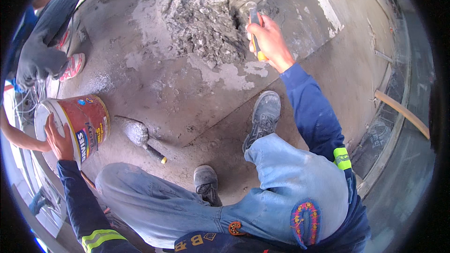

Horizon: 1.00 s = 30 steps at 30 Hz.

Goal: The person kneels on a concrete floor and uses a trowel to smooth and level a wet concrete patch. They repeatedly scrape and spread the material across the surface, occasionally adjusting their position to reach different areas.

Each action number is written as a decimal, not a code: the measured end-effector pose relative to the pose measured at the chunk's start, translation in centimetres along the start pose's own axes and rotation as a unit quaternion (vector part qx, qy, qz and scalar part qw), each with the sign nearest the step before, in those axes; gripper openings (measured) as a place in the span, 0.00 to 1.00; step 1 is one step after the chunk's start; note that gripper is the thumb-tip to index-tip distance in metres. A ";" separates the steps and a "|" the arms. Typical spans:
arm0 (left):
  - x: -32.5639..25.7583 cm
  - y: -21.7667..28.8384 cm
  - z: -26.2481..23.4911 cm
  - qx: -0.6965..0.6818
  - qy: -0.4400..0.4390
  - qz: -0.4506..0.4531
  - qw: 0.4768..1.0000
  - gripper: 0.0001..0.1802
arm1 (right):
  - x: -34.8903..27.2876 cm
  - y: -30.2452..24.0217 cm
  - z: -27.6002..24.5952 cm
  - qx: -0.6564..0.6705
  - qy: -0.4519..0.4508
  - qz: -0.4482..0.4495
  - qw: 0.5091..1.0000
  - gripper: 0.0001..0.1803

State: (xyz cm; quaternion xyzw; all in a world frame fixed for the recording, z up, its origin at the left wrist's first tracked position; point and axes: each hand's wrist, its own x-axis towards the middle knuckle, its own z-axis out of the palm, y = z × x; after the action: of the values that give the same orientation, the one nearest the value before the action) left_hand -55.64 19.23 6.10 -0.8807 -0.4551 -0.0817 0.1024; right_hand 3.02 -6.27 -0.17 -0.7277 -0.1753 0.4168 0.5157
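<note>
My right hand [268, 40] is closed around the black and yellow handle of a trowel [254, 18]. The trowel's working end is blurred and hidden in a heap of wet grey mortar [194, 14] on the floor. At the left, my left hand [59, 139] lies with fingers spread on the white rim end of a red and white bucket [96, 117]; what is inside cannot be seen. Another person's forearm [21, 133] reaches to the same bucket beside my hand. A second trowel [137, 132], its blade coated in grey mortar, rests on the floor near the bucket.
A person in grey trousers [37, 61] crouches at the upper left, a red and white shoe [73, 67] close to the mortar. My shoes [265, 115] are on the concrete floor [140, 93]. A curved wooden stick [403, 112] juts over a ledge at the right.
</note>
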 end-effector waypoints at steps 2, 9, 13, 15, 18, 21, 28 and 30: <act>0.5 1.2 0.2 0.001 0.008 0.007 1.000 0.33 | 1.8 0.8 -0.4 -0.211 0.076 -0.069 0.972 0.16; 0.3 1.3 0.3 0.002 0.008 -0.035 0.999 0.31 | 7.1 -0.9 -4.6 -0.505 0.169 -0.149 0.833 0.24; -0.6 0.5 0.2 -0.007 -0.002 -0.053 0.999 0.31 | 6.9 -0.9 -9.5 -0.427 0.131 -0.073 0.892 0.23; -0.5 1.4 0.2 -0.029 -0.005 -0.066 0.997 0.32 | 6.5 1.4 -12.7 -0.270 0.139 -0.013 0.953 0.20; 0.7 2.6 -0.1 -0.023 -0.013 -0.043 0.999 0.33 | 5.0 9.3 -17.2 -0.030 0.146 0.067 0.987 0.13; 0.8 2.1 0.1 -0.008 -0.024 -0.036 0.999 0.34 | 4.6 12.8 -13.8 0.118 0.049 0.148 0.981 0.09; 0.4 2.0 -0.1 0.007 -0.029 -0.038 0.999 0.34 | 7.4 4.7 -5.7 0.213 -0.114 0.112 0.964 0.09; 0.6 2.4 -0.6 -0.007 -0.020 -0.034 0.999 0.33 | 6.3 2.9 -5.0 0.153 -0.069 0.077 0.983 0.08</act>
State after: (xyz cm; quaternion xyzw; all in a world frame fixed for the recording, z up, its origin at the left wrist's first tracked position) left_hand -53.36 18.22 6.54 -0.8670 -0.4862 -0.0707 0.0838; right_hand 10.20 -6.14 -4.83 -0.6211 -0.0878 0.5266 0.5738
